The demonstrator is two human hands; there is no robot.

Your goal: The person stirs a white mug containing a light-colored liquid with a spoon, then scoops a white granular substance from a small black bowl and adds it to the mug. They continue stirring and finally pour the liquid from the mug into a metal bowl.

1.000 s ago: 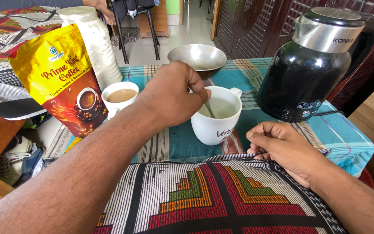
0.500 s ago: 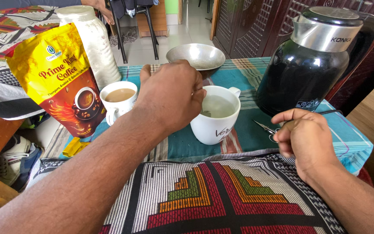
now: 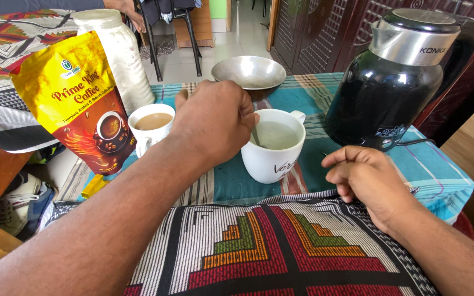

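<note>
You had two white mugs on the checked cloth (image 3: 440,181): the large mug (image 3: 272,159) at the centre of the frame, filled with a pale cloudy liquid, and a smaller mug (image 3: 150,127) of light brown drink just left of it. There was one steel bowl (image 3: 249,72) behind them, one black kettle (image 3: 396,82) at the upper right, one yellow-and-brown pouch (image 3: 78,101) at the left, and one white jar (image 3: 117,52) behind the pouch. Your left hand (image 3: 212,123) hung over the large mug's left rim, fingers curled tight around a thin spoon handle (image 3: 255,137) dipping into the liquid. Your right hand (image 3: 366,178) rested lower right on the patterned cushion (image 3: 270,252), fingers loosely curled, holding nothing I could make out.
</note>
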